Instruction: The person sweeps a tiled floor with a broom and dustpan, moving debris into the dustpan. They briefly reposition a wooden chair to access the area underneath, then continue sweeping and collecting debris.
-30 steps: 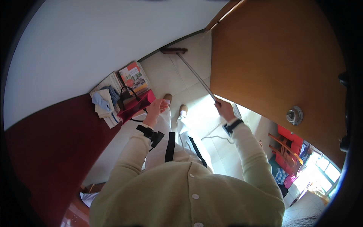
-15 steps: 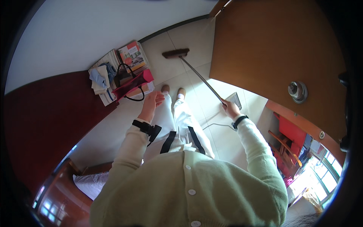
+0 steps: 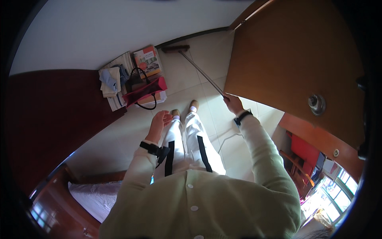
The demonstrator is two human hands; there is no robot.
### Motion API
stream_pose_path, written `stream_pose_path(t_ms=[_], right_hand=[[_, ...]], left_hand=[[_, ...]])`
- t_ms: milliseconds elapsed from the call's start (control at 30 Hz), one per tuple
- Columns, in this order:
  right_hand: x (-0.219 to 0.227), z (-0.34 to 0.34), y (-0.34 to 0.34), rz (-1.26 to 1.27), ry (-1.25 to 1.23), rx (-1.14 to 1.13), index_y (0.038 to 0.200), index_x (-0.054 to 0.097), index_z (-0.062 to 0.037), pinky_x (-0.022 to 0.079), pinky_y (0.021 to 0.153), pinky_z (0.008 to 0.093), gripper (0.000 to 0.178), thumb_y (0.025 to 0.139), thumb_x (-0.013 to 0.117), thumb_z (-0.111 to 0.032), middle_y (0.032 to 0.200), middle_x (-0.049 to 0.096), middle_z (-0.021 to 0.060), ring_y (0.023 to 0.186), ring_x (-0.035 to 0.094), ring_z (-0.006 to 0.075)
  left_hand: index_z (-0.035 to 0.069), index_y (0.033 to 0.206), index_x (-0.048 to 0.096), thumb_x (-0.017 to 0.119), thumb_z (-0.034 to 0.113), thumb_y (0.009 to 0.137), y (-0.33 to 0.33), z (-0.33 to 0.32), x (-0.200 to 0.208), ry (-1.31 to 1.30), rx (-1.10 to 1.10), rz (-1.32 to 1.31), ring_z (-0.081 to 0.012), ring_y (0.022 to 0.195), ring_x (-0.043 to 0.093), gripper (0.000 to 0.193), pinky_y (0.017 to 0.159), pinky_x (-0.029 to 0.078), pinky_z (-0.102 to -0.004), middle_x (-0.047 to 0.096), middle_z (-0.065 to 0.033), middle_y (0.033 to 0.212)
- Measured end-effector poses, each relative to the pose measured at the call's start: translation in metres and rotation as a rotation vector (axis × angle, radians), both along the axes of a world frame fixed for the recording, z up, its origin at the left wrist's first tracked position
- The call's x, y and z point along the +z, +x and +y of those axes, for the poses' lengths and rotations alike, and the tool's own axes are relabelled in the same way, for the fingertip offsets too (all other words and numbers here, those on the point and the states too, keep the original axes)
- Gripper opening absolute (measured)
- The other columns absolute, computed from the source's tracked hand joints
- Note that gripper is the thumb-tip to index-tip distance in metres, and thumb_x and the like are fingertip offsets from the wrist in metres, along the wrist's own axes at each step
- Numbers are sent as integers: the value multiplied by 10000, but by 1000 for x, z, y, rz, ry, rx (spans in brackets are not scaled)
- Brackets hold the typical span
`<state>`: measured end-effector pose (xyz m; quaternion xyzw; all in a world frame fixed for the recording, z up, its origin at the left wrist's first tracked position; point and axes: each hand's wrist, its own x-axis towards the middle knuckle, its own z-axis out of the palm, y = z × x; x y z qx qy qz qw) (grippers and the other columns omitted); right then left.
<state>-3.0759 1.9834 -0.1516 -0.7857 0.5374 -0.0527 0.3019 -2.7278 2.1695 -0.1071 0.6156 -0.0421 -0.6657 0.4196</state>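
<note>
My right hand grips the end of a long thin broom handle. The handle slopes away to a dark broom head resting on the pale tiled floor by the baseboard of the white wall. My left hand hangs free with its fingers loosely apart and holds nothing. It sits above my white trousers, near a red bag with black handles. Both wrists wear dark bands, and my sleeves are light green.
An open brown wooden door with a round metal knob stands on the right. A pile of books and folded cloth lies by the wall under the red bag. Dark red wooden furniture fills the left side.
The broom head has slid farther along the floor toward the wall and baseboard. My right hand has pushed forward with the handle. The left hand has lowered slightly.
</note>
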Motion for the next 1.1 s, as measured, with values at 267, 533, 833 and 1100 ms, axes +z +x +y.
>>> stream_pose_path(t_ms=[267,533,833,1100], right_hand=[[-33,-12,4,166,54,91,1220,576,-203,497,747,414,345,876,545,-200,964,653,169,862,625,341],[50,127,-85,392,267,57,1186,602,-167,505,755,383,324,865,557,-161,963,646,179,855,624,354],[148,237,-36,19,731,-489,1268,524,-90,483,519,322,447,833,624,-102,801,647,112,650,619,187],[133,228,35,-997,1260,-877,1402,289,-84,435,463,241,616,848,550,-13,718,532,50,533,494,104]], left_hand=[[82,1080,554,421,385,956,20,48,-16,92,20,-22,-185,960,602,354,852,445,-326,636,-73,1001],[85,1072,561,435,367,948,30,44,1,-32,-16,-7,-182,945,612,333,833,454,-325,640,-72,996],[98,994,587,481,348,903,-22,16,-29,-40,-389,-32,-124,782,616,286,690,468,-275,659,-33,900],[107,1022,580,445,540,917,-126,4,-38,59,-766,270,-134,821,589,466,680,456,-261,643,-34,938]])
